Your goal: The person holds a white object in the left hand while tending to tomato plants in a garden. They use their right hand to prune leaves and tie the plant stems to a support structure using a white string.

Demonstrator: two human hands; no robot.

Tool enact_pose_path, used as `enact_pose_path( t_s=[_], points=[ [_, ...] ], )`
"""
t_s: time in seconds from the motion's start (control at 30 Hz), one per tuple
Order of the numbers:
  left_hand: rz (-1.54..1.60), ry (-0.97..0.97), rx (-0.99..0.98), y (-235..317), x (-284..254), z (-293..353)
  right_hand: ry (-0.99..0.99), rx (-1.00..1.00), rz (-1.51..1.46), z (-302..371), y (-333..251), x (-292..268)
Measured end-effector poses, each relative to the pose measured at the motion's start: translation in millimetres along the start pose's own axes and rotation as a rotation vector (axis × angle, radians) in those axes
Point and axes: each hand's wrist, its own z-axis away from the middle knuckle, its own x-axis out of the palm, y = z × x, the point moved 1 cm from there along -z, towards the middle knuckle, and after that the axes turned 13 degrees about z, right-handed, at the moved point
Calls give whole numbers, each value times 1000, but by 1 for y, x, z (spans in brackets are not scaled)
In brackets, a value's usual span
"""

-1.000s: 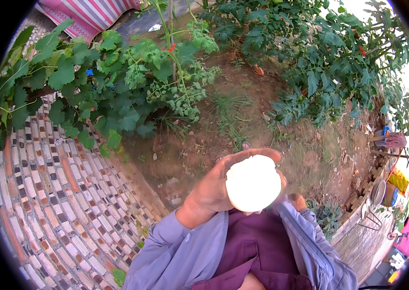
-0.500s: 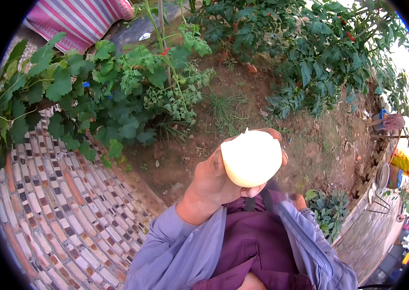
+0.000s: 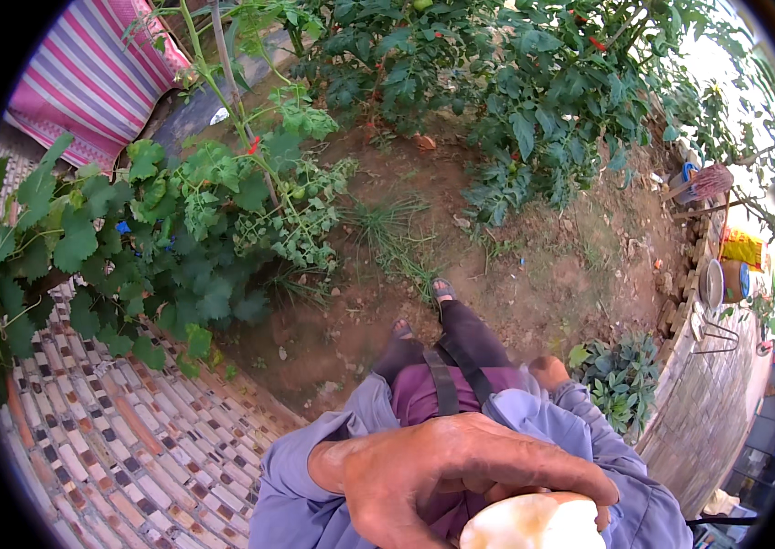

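Note:
My left hand (image 3: 447, 462) is raised close at the bottom of the view, its fingers curled round a pale, rounded piece of food (image 3: 534, 526). The food is creamy white with yellowish patches; its lower part runs out of the picture, and I cannot make out its exact kind. Lower down, beside my right hip, part of my right hand (image 3: 548, 373) shows past the grey-blue sleeve (image 3: 607, 439). It is small and smeared, so its fingers cannot be read. Below are my purple garment (image 3: 406, 398) with dark straps and my feet in sandals on the soil (image 3: 516, 293).
Leafy vines (image 3: 159, 247) hang over a brick-patterned path (image 3: 131, 430) on the left. Staked plants with green and red fruit (image 3: 534, 101) fill the far side. A striped pink cloth (image 3: 99, 73) lies far left. At right are a low plant (image 3: 616, 380), a paved strip (image 3: 699, 412) and containers.
My left hand has brought the pale food from mid-view down and close to me. The view has shifted, and my legs and feet now show. My right hand stays near my right side.

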Motion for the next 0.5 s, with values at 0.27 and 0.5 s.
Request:
enact_pose_path(
  t_s=[0.27, 0.5],
  points=[
    [-232, -200, 43, 17, -13, -9, 8, 95, -76, 13, -17, -9],
    [-222, -235, 144, 1, -12, -25, -23, 86, -99, 12, -10, 3]
  ],
)
